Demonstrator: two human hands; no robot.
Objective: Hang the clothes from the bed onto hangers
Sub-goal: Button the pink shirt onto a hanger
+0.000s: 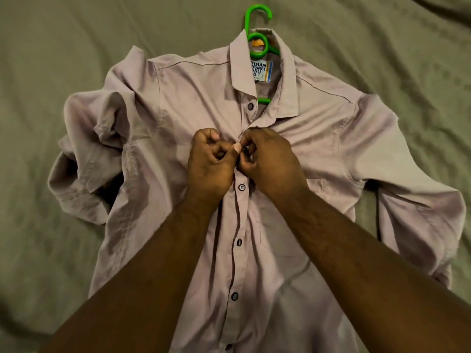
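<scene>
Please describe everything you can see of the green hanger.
The green hanger looks like plastic. It lies flat inside the pale mauve shirt on the olive bedsheet. Its hook sticks out past the collar; a ring below it and a short piece show in the open neck. Its shoulders are hidden under the cloth.
</scene>
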